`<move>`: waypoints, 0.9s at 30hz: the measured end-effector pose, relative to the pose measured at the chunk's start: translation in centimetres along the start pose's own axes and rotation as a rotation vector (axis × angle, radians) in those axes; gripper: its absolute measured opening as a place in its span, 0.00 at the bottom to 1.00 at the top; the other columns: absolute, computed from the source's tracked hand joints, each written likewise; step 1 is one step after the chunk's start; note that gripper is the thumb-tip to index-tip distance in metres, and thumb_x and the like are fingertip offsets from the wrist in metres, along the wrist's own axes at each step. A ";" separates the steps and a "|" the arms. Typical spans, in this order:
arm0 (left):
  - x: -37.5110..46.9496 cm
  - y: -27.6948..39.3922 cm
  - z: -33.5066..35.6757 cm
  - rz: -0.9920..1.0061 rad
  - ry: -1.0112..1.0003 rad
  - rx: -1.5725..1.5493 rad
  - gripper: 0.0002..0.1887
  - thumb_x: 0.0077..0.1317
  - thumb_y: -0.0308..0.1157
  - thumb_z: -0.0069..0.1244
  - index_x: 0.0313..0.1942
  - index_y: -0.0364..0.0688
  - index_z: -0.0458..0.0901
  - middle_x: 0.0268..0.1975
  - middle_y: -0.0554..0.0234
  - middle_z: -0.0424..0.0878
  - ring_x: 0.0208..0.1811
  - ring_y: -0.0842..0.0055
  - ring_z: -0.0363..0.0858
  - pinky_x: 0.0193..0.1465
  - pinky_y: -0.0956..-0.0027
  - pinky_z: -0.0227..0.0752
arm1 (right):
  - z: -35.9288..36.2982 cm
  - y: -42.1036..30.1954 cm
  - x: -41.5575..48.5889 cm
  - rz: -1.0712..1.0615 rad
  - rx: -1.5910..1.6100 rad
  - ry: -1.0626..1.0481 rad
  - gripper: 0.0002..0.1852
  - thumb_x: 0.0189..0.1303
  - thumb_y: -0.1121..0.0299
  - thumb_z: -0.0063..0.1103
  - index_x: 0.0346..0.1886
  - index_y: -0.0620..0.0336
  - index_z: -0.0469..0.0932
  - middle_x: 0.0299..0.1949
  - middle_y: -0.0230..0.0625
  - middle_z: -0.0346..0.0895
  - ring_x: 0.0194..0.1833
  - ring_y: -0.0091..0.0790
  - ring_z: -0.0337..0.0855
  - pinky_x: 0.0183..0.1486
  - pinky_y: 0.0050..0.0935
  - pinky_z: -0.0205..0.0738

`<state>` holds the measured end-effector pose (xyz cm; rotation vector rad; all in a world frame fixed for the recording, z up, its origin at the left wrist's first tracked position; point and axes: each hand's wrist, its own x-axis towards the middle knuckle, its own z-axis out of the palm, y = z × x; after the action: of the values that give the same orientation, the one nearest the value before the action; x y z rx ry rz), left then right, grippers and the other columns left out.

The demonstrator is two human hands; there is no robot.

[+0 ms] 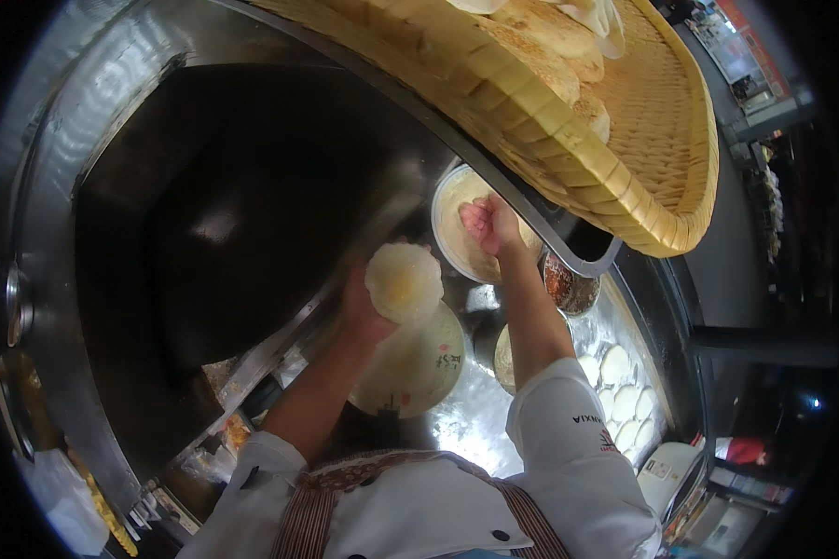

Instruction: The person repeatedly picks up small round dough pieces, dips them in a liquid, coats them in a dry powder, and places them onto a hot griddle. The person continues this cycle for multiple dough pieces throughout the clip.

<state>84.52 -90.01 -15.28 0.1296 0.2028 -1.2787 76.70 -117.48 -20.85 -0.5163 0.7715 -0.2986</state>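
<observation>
On my left hand point(369, 307) lies a round, flat piece of pale dough point(404, 283) with a yellowish middle, the fingertips showing past its far edge. Just below it is a round plate point(419, 377) with printed red and dark marks. My right hand point(488, 222) is inside a wide bowl point(454, 255) of pale, fine-grained stuff, perhaps sesame seeds, its fingers curled. Whether it grasps any of that is not clear.
A woven basket point(643, 230) of baked flatbreads point(538, 42) stands at upper right on a metal-edged ledge. A large dark pan or oven opening point(252, 209) fills the left. Pale dough rounds point(615, 365), a container of reddish seasoning point(566, 283) and another bowl point(505, 356) lie right.
</observation>
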 end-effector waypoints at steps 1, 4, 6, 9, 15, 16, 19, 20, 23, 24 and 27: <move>0.4 0.2 -0.7 0.013 -0.029 0.001 0.29 0.74 0.53 0.29 0.62 0.41 0.72 0.63 0.47 0.74 0.62 0.55 0.74 0.64 0.48 0.68 | 1.3 0.1 -1.3 -0.063 0.057 0.075 0.22 0.76 0.52 0.38 0.35 0.59 0.75 0.31 0.44 0.83 0.29 0.34 0.85 0.33 0.28 0.83; 1.6 0.4 -2.7 0.049 0.035 0.035 0.30 0.74 0.55 0.31 0.62 0.42 0.72 0.62 0.50 0.75 0.61 0.58 0.75 0.64 0.48 0.68 | 5.4 2.3 -6.7 0.099 0.192 -0.271 0.23 0.75 0.52 0.39 0.38 0.62 0.77 0.32 0.42 0.83 0.34 0.35 0.85 0.41 0.31 0.83; 2.6 0.5 -3.5 0.058 0.047 0.106 0.30 0.74 0.56 0.32 0.63 0.43 0.71 0.62 0.51 0.75 0.61 0.60 0.75 0.64 0.48 0.69 | 7.6 5.4 -9.8 0.249 -0.036 -0.349 0.24 0.74 0.51 0.42 0.46 0.65 0.79 0.41 0.45 0.82 0.46 0.43 0.83 0.54 0.39 0.77; 3.3 0.4 -3.6 -0.231 -0.214 -0.212 0.32 0.73 0.58 0.32 0.65 0.44 0.69 0.63 0.52 0.74 0.62 0.60 0.74 0.65 0.48 0.67 | 8.2 6.2 -10.6 0.429 0.067 -0.460 0.26 0.72 0.49 0.44 0.52 0.67 0.74 0.49 0.52 0.78 0.52 0.50 0.80 0.58 0.46 0.73; 2.3 -0.4 -1.3 -0.107 -0.113 0.031 0.37 0.73 0.63 0.26 0.67 0.43 0.66 0.67 0.46 0.69 0.67 0.53 0.69 0.68 0.45 0.63 | -1.8 -1.0 -1.8 -0.041 -0.324 -0.132 0.15 0.72 0.57 0.48 0.41 0.60 0.76 0.38 0.38 0.85 0.38 0.31 0.87 0.42 0.23 0.83; 2.1 -0.4 -1.0 -0.107 -0.061 0.037 0.37 0.73 0.63 0.25 0.67 0.43 0.66 0.67 0.46 0.69 0.67 0.53 0.69 0.68 0.45 0.62 | -3.1 -1.1 -0.3 -0.034 -0.425 0.013 0.14 0.72 0.58 0.48 0.41 0.59 0.76 0.37 0.38 0.85 0.37 0.31 0.87 0.42 0.23 0.83; 2.0 -0.1 -0.8 -0.083 -0.024 0.037 0.37 0.73 0.63 0.24 0.67 0.43 0.66 0.68 0.45 0.67 0.67 0.51 0.68 0.69 0.45 0.61 | -4.2 -1.8 1.3 -0.020 -0.419 0.060 0.14 0.73 0.58 0.47 0.43 0.58 0.76 0.37 0.38 0.85 0.37 0.32 0.87 0.43 0.25 0.83; 2.0 0.0 -0.9 -0.084 -0.031 0.027 0.37 0.73 0.63 0.24 0.67 0.43 0.66 0.68 0.45 0.67 0.67 0.51 0.68 0.69 0.45 0.61 | -3.6 -1.2 0.6 -0.016 -0.336 -0.014 0.14 0.73 0.58 0.47 0.43 0.58 0.76 0.37 0.38 0.85 0.37 0.33 0.87 0.43 0.26 0.83; 2.2 0.1 -1.5 -0.047 0.017 0.042 0.36 0.73 0.61 0.25 0.67 0.42 0.66 0.68 0.45 0.68 0.66 0.52 0.70 0.69 0.47 0.61 | 0.6 0.3 -3.7 0.133 0.085 -0.441 0.17 0.74 0.56 0.45 0.45 0.59 0.77 0.39 0.40 0.84 0.40 0.35 0.86 0.46 0.31 0.82; 2.3 0.0 -1.6 -0.035 0.057 0.048 0.36 0.73 0.61 0.25 0.67 0.41 0.65 0.67 0.45 0.69 0.66 0.52 0.70 0.69 0.48 0.62 | 2.0 1.5 -5.7 0.220 0.270 -0.588 0.18 0.74 0.55 0.44 0.45 0.59 0.77 0.40 0.42 0.84 0.41 0.36 0.86 0.47 0.33 0.81; 2.6 -0.2 -1.9 -0.272 -0.261 -0.332 0.36 0.74 0.60 0.26 0.68 0.40 0.64 0.67 0.46 0.68 0.65 0.54 0.71 0.69 0.51 0.62 | 5.9 3.6 -9.9 0.244 -0.212 -0.252 0.26 0.74 0.48 0.41 0.48 0.65 0.78 0.45 0.47 0.82 0.48 0.44 0.83 0.53 0.39 0.76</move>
<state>84.89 -92.12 -17.74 -0.3584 0.2094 -1.4981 74.52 -108.22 -13.45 -0.6386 0.6152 0.0758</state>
